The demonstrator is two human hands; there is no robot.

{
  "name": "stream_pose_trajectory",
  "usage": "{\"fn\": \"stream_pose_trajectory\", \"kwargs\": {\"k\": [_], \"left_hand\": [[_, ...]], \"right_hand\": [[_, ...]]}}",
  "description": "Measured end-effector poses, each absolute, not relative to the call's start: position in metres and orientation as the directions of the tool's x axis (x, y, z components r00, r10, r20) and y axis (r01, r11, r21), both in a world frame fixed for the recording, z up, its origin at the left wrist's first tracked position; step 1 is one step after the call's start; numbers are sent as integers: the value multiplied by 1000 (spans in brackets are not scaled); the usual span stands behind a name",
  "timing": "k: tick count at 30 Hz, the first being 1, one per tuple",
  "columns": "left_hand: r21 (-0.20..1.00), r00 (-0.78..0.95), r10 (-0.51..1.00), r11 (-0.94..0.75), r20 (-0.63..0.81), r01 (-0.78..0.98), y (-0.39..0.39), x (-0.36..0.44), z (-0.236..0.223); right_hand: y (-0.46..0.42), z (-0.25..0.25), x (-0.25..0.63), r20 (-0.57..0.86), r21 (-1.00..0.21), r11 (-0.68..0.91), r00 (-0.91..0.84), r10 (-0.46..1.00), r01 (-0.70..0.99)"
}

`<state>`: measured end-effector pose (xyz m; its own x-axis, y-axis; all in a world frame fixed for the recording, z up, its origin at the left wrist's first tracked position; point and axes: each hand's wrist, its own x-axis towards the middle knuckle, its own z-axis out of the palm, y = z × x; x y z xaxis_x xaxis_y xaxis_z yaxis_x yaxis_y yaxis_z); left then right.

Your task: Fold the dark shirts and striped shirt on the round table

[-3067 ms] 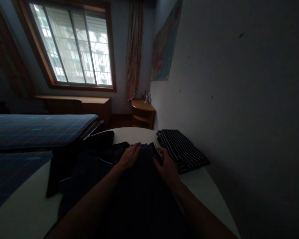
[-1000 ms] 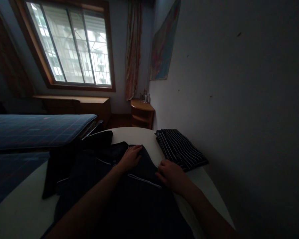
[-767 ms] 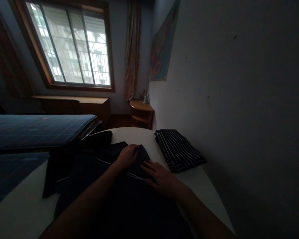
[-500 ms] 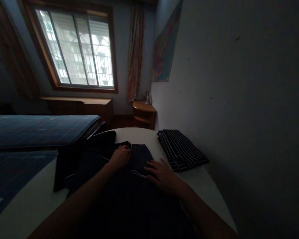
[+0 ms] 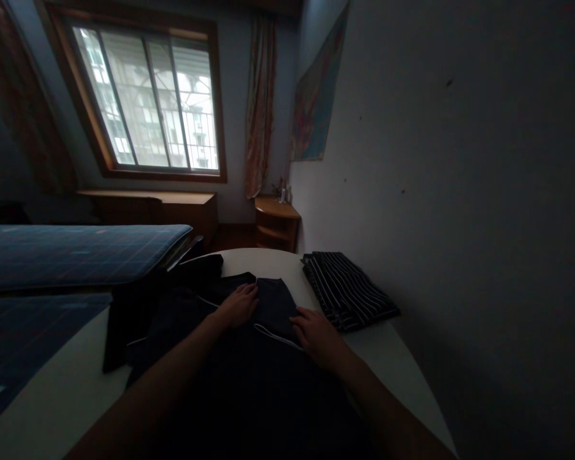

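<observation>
A dark navy shirt point(image 5: 259, 390) with white piping lies spread over the round white table point(image 5: 268, 260). One sleeve point(image 5: 275, 306), edged in white, is folded inward on top of it. My left hand point(image 5: 238, 305) rests on the shirt near its collar, fingers stretched out and pressing the cloth. My right hand point(image 5: 316, 335) lies over the outer edge of the folded sleeve, fingers extended and slightly apart. Neither hand visibly grips the fabric. The shirt's lower part is very dark and hard to make out.
Folded black-and-white striped cloth point(image 5: 347, 291) lies at the table's right, near the wall. Black cloth point(image 5: 199, 268) sits at the back left. Beyond the left edge is a blue plaid mattress point(image 5: 76, 255); a wooden corner shelf point(image 5: 276, 206) stands behind.
The sleeve has been folded inward onto the shirt. My left hand has shifted left toward the collar. My right hand let go of the cloth, smoothed over the fold and now lies at its edge.
</observation>
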<state>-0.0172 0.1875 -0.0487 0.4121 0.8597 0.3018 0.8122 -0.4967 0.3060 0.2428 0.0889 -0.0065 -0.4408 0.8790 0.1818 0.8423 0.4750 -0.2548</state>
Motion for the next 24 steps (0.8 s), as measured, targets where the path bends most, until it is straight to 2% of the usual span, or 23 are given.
{"fn": "stream_pose_trajectory", "kwargs": {"k": [2, 5, 9, 13, 18, 24], "left_hand": [[330, 358, 879, -455, 316, 827, 194, -16, -45], [372, 235, 915, -354, 328, 858, 207, -14, -37], [413, 155, 947, -264, 280, 871, 226, -11, -33], [435, 131, 963, -225, 235, 872, 242, -7, -33], [435, 88, 950, -218, 298, 874, 250, -5, -30], [368, 133, 940, -249, 314, 896, 246, -3, -30]], "right_hand": [[92, -8, 244, 207, -272, 432, -386, 899, 860], [93, -8, 246, 210, -360, 393, -337, 918, 846], [92, -5, 247, 170, -434, 326, -279, 945, 840], [93, -5, 246, 121, -440, 290, -264, 957, 850], [93, -3, 246, 98, -398, 188, -162, 982, 898], [91, 0, 247, 106, -383, 174, -145, 984, 907]]}}
